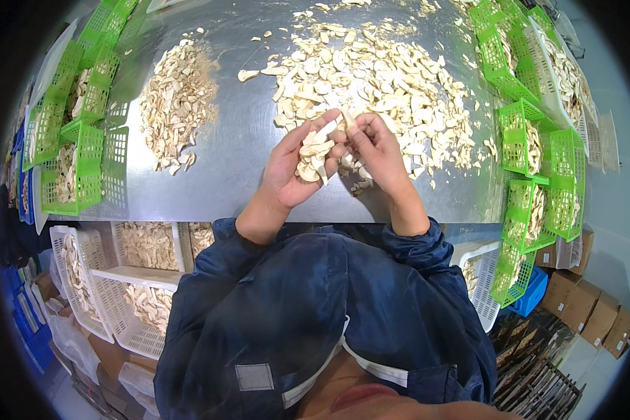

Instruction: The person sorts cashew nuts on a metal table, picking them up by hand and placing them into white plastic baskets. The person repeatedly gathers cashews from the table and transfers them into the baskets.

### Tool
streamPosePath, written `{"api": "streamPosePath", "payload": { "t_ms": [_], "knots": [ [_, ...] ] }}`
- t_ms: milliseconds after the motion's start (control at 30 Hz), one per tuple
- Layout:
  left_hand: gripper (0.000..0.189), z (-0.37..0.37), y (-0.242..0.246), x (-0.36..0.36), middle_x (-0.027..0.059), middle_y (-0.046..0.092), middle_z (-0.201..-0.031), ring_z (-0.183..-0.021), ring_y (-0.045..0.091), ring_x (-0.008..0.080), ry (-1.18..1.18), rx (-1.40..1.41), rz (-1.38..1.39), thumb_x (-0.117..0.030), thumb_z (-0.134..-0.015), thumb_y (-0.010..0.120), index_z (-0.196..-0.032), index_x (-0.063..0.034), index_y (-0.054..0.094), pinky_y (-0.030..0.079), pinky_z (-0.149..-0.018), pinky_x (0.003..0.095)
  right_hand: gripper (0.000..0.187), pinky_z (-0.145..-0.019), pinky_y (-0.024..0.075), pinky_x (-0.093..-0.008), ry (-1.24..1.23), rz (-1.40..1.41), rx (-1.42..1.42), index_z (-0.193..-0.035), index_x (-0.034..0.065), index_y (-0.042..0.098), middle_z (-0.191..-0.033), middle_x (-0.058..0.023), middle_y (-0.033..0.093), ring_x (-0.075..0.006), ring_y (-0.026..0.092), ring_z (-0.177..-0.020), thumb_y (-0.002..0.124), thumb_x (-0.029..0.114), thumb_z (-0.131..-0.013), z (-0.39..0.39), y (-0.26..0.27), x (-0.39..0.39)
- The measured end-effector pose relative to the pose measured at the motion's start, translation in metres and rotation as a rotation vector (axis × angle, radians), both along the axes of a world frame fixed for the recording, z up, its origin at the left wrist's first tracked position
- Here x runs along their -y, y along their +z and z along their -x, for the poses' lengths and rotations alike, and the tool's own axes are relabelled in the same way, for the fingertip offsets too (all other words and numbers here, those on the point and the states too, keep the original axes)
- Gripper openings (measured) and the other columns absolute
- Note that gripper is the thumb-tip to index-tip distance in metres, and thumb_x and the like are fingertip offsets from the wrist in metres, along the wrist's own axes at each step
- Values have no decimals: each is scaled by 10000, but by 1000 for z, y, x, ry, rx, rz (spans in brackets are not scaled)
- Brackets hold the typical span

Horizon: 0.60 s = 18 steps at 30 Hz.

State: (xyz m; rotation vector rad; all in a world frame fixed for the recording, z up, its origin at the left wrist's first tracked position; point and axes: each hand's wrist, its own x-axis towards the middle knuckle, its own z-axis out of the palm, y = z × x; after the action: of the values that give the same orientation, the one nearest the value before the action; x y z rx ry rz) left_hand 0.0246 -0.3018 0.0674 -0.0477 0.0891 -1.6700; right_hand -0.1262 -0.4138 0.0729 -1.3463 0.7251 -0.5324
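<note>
My left hand (299, 163) is turned palm up over the steel table (226, 194), cupping a small bunch of pale dried slices (315, 155), which look like mushroom. Between the thumb and fingers of my right hand (380, 149) is a single slice (349, 119), held close beside the left fingertips. A wide heap of the same slices (415, 89) spreads over the table just beyond both hands. To the left lies a smaller, browner pile of slices and crumbs (173, 105).
Green plastic baskets holding slices line the table's left (89, 173) and right (520, 110) edges. White crates (105, 310) of slices stand below the table at left. Cardboard boxes (580, 304) and a blue container (530, 294) are at lower right.
</note>
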Motion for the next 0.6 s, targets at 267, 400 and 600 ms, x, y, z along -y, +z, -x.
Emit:
{"api": "streamPosePath", "payload": {
  "t_ms": [267, 400, 600],
  "knots": [
    [491, 4, -5, 9, 210, 539, -1311, -1238, 533, 344, 148, 170, -166, -347, -1063, 373, -1437, -30, 403, 379, -1130, 503, 129, -732, 506, -242, -256, -100, 103, -1054, 46, 545, -999, -67, 651, -102, 604, -832, 606, 130, -978, 15, 4, 8],
    [488, 11, 4, 14, 205, 521, -1319, -1226, 528, 340, 210, 274, -284, -344, -1062, 374, -1429, -24, 405, 377, -1131, 499, 151, -782, 504, -262, -222, 151, -40, -1085, 26, 548, -1062, -58, 633, -119, 590, -892, 595, 126, -982, 13, 6, 2],
    [479, 28, -3, 26, 147, 540, -1306, -1191, 539, 260, 367, 445, -230, -314, -1071, 354, -1446, -18, 375, 429, -1073, 436, 234, -874, 501, -288, -227, -429, 496, -1235, 16, 480, -1130, -99, 605, -152, 601, -991, 489, 138, -1035, -10, 3, -28]
  ]
}}
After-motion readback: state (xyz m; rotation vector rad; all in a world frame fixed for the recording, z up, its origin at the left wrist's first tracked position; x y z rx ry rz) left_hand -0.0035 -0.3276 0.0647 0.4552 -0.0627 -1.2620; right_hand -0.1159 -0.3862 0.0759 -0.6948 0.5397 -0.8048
